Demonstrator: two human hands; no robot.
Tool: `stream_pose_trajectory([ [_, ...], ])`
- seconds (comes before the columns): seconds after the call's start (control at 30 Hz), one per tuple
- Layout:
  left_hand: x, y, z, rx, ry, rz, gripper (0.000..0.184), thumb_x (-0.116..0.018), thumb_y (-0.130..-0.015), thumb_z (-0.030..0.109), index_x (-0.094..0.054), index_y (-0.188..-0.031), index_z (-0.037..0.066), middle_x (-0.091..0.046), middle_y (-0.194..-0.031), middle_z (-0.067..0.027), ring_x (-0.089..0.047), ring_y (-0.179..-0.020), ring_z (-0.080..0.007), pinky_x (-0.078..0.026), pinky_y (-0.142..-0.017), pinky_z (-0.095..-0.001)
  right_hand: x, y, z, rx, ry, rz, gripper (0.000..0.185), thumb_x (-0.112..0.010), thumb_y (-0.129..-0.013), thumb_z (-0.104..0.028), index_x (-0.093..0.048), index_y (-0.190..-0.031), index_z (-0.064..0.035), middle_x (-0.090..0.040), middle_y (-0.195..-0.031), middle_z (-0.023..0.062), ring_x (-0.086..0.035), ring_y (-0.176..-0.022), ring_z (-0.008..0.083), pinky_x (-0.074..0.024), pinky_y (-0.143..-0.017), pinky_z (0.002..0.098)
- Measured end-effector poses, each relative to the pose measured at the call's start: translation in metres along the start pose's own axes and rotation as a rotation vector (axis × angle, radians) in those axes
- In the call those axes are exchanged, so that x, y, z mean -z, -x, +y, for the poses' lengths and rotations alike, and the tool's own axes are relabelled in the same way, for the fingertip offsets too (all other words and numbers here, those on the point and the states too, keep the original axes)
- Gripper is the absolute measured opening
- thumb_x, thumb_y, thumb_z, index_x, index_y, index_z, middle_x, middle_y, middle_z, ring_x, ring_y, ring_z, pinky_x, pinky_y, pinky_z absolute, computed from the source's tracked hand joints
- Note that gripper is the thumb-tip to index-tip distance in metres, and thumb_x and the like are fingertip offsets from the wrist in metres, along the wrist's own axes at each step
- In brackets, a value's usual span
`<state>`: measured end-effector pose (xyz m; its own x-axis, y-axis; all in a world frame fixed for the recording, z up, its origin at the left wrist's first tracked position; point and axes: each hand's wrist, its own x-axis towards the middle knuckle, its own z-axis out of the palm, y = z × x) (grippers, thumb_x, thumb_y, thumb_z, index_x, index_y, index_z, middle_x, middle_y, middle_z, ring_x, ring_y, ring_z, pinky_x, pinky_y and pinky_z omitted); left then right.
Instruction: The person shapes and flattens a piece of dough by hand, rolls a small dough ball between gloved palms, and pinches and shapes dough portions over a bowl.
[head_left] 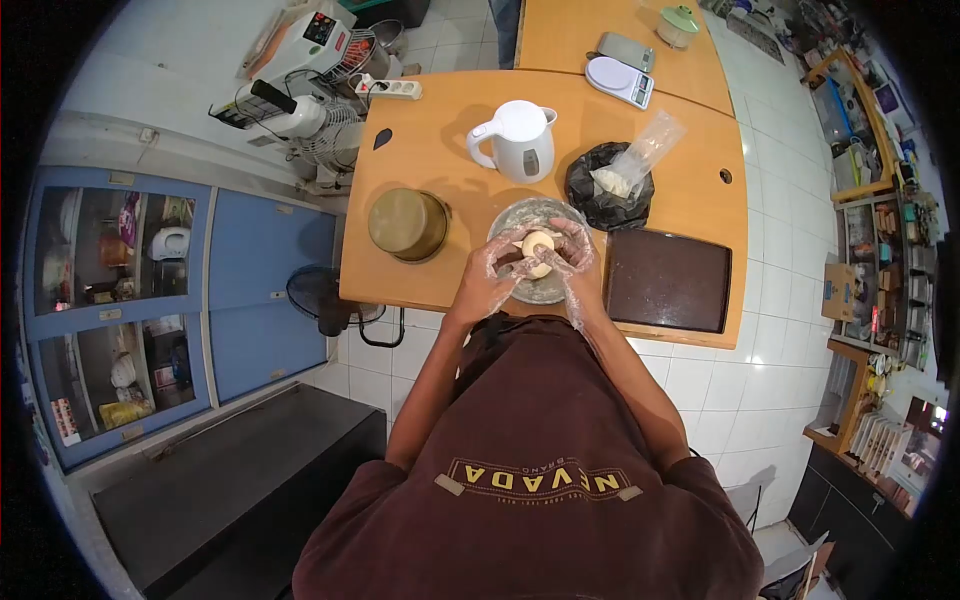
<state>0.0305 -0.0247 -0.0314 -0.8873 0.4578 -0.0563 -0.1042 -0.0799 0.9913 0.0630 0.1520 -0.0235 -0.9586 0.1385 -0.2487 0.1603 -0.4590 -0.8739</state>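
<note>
A pale ball of dough (538,243) is held between my two floured hands, over a round metal bowl (535,210) dusted with flour. My left hand (500,263) curls around its left side. On the opposite side, my right hand (575,255) closes on the same dough, thumbs of both hands pressing near its middle. The underside of the dough is hidden by my fingers. Just right of the bowl lies a dark rectangular baking tray (668,281).
A brass-coloured pot (408,224) stands left on the wooden table. Behind the bowl are a white electric kettle (523,142), a black plastic bag (600,205) with a clear bag of flour (640,160), and a kitchen scale (618,80). A power strip (390,89) lies at the far left edge.
</note>
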Motion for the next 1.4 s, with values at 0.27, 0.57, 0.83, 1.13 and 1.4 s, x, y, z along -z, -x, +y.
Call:
stream_pose_trajectory([
  [0.27,-0.007,0.001,0.012,0.016,-0.065,0.017,0.052,-0.072,-0.092,-0.001,-0.056,-0.142,-0.004,-0.065,-0.131,-0.0122,-0.066,-0.117,-0.0193,-0.054,-0.103,-0.0352,-0.002,0.000,0.003,0.000,-0.050,0.028,0.048,-0.073,-0.094,0.002,-0.056,-0.138,-0.0041,-0.070,-0.111,0.0072,-0.066,-0.099,0.0119,-0.0554,-0.083,0.0272],
  [0.57,0.000,-0.002,0.027,0.009,-0.079,-0.053,0.048,-0.072,-0.095,0.000,-0.059,-0.141,0.000,-0.057,-0.136,-0.0081,-0.061,-0.120,-0.0179,-0.050,-0.103,-0.0325,0.001,-0.001,0.004,0.006,-0.013,0.006,0.047,-0.074,-0.094,0.001,-0.057,-0.138,-0.0045,-0.069,-0.112,0.0068,-0.066,-0.099,0.0118,-0.0552,-0.087,0.0272],
  [0.83,-0.011,-0.001,0.013,0.027,0.053,0.006,0.053,-0.073,-0.090,-0.002,-0.057,-0.140,-0.004,-0.055,-0.139,-0.0101,-0.062,-0.122,-0.0199,-0.052,-0.106,-0.0343,-0.005,0.000,0.004,0.009,-0.069,0.055,0.046,-0.074,-0.094,0.001,-0.057,-0.136,-0.0043,-0.069,-0.116,0.0077,-0.065,-0.102,0.0125,-0.0558,-0.087,0.0272],
  [1.13,-0.004,-0.003,0.004,0.022,0.060,0.019,0.054,-0.075,-0.090,-0.002,-0.057,-0.141,-0.001,-0.055,-0.138,-0.0092,-0.062,-0.120,-0.0193,-0.053,-0.105,-0.0352,-0.001,-0.001,0.005,-0.023,-0.071,0.025,0.046,-0.073,-0.094,0.000,-0.057,-0.137,-0.0049,-0.069,-0.113,0.0063,-0.065,-0.102,0.0114,-0.0557,-0.087,0.0265],
  [1.4,0.001,-0.006,0.012,0.058,-0.045,0.025,0.051,-0.073,-0.093,-0.001,-0.056,-0.142,-0.001,-0.056,-0.135,-0.0095,-0.064,-0.115,-0.0185,-0.054,-0.099,-0.0341,-0.001,-0.003,0.006,-0.022,-0.062,0.030,0.045,-0.074,-0.094,0.000,-0.057,-0.136,-0.0047,-0.071,-0.112,0.0082,-0.068,-0.101,0.0131,-0.0569,-0.087,0.0282],
])
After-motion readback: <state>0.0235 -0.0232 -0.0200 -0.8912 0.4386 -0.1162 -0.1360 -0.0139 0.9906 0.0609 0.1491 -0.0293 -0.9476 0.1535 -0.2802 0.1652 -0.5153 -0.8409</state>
